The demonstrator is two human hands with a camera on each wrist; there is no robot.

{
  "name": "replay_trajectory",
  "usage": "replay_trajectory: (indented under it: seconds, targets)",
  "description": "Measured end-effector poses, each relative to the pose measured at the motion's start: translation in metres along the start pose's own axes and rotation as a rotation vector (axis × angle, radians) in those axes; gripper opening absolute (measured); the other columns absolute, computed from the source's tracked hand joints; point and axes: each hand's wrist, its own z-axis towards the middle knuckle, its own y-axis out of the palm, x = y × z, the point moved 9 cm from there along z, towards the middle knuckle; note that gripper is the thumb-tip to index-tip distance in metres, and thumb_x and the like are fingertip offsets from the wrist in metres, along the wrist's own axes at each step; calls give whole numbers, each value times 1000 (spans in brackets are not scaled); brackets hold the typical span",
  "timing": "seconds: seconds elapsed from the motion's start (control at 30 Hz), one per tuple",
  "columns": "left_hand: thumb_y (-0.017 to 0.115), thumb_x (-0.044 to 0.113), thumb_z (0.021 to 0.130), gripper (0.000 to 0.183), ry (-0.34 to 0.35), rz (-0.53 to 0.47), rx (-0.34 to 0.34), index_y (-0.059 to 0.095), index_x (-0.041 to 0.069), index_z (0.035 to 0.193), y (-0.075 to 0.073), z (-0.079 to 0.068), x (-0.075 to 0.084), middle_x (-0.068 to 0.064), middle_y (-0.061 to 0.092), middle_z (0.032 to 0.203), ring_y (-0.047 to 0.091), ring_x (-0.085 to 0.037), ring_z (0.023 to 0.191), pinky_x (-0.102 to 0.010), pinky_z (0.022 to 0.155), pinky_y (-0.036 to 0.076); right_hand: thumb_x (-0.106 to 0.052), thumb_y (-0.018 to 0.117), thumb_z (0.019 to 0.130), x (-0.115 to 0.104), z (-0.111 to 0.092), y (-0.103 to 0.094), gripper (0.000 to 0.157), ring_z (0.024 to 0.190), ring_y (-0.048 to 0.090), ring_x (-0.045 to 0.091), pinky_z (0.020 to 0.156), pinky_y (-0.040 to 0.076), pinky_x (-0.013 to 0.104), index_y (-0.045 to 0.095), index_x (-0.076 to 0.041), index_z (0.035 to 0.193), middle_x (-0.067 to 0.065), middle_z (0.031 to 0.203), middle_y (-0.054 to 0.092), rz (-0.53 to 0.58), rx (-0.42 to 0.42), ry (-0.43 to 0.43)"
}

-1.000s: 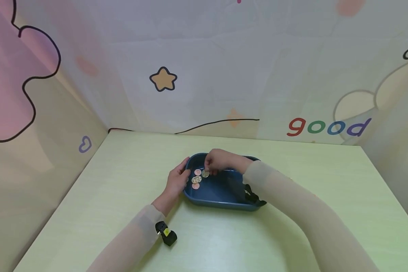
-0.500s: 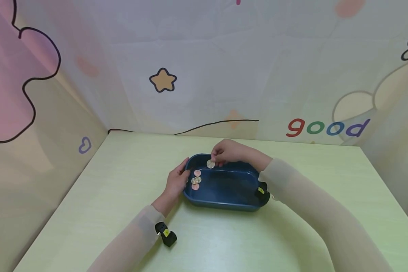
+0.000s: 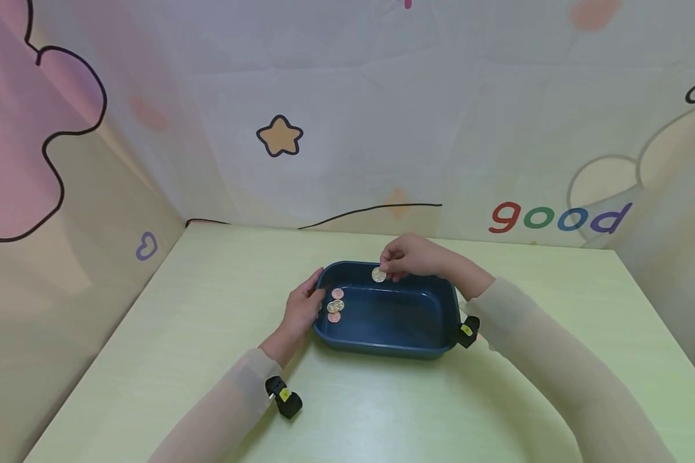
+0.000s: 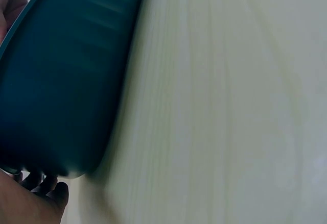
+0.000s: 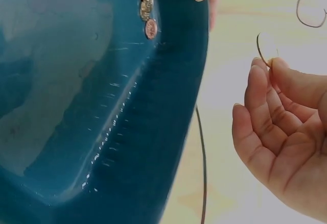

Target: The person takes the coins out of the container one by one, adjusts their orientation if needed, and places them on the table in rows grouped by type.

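Note:
A blue rectangular tray [image 3: 388, 321] sits on the table. My left hand [image 3: 304, 302] grips its left end, the thumb over the rim and the fingers against the outside wall, as the left wrist view shows. Between thumb and fingertips my right hand [image 3: 419, 256] pinches a gold-coloured coin [image 3: 379, 274], held up by the tray's far rim; the right wrist view catches this coin [image 5: 259, 48] nearly edge-on. Inside the tray at its left end lie several more coins in a row, copper-coloured ones [image 5: 151, 28] at the ends and overlapping gold-coloured ones [image 5: 144, 10] between them.
The pale wood-grain table [image 3: 226, 276] spreads around the tray. A printed cloth [image 3: 370, 128] with a star and the word "good" hangs behind it. A small black device is strapped on each sleeve; the right one [image 3: 468, 331] overlaps the tray's right end in the head view.
My right hand has lifted the gold-coloured coin from the row in the tray and carried it right and toward the far rim. The left hand has stayed in place.

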Motion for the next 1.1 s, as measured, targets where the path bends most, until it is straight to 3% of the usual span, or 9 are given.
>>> replay_trajectory:
  seconds: [0.1, 0.23, 0.33, 0.47, 0.6, 0.67, 0.83, 0.93, 1.1]
  targets:
    - [44, 14, 100, 51, 6, -1, 0, 41, 20, 151, 1, -1, 0, -7, 39, 158, 53, -22, 102, -18, 56, 36, -10, 58, 97, 3, -8, -5, 15, 73, 67, 13, 82, 60, 43, 66, 3, 94, 12, 86, 71, -5, 20, 2]
    - [44, 14, 100, 51, 11, 3, -2, 41, 20, 151, 0, 0, 0, -6, 39, 159, 52, -26, 127, -18, 66, 46, -8, 57, 97, 9, -18, -13, 14, 71, 65, 12, 81, 61, 40, 66, 3, 95, 14, 88, 72, -19, 52, 6]
    - [44, 13, 100, 51, 15, 0, -3, 41, 19, 151, 0, 0, 1, -6, 38, 159, 42, -26, 144, -26, 95, 54, -8, 58, 97, 15, -26, -19, 14, 71, 64, 12, 80, 61, 40, 66, 3, 95, 15, 87, 72, -27, 82, 14]
    - [44, 13, 100, 52, 20, -5, -2, 41, 18, 151, 1, 1, 1, -7, 38, 159, 34, -28, 149, -43, 113, 42, -10, 59, 97, 26, -37, -27, 14, 73, 65, 18, 80, 61, 41, 66, 2, 94, 16, 86, 70, -31, 119, 27]
    - [46, 13, 99, 52, 22, 5, 12, 43, 18, 150, 0, 1, 1, -7, 39, 158, 34, -28, 149, -44, 117, 37, -12, 59, 97, 36, -52, -33, 15, 75, 65, 22, 79, 60, 39, 66, 2, 96, 17, 86, 69, -23, 148, 43]
    - [46, 12, 99, 52, 20, 8, 18, 44, 19, 150, 0, 2, 1, -7, 41, 157, 42, -29, 143, -41, 114, 42, -12, 59, 97, 41, -58, -35, 17, 75, 65, 20, 78, 59, 36, 66, 3, 98, 16, 86, 69, -13, 164, 53]
    - [45, 13, 99, 52, 27, 10, 12, 43, 19, 150, 0, 1, 2, -7, 40, 158, 40, -29, 145, -42, 115, 40, -13, 60, 97, 56, -76, -42, 17, 73, 61, 16, 75, 56, 30, 66, 2, 98, 12, 86, 69, -20, 221, 74]
    - [45, 13, 99, 52, 30, 3, 4, 42, 18, 151, 1, 0, 3, -7, 38, 159, 31, -28, 150, -44, 118, 33, -13, 60, 97, 64, -85, -45, 16, 73, 61, 15, 74, 55, 31, 66, 2, 98, 12, 86, 70, -47, 256, 82]
    - [44, 13, 100, 51, 20, -12, -6, 41, 18, 151, 1, -1, 2, -6, 36, 160, 31, -28, 150, -43, 115, 37, -11, 58, 97, 83, -101, -49, 16, 74, 62, 18, 73, 55, 31, 66, 2, 97, 11, 85, 69, -64, 297, 117]
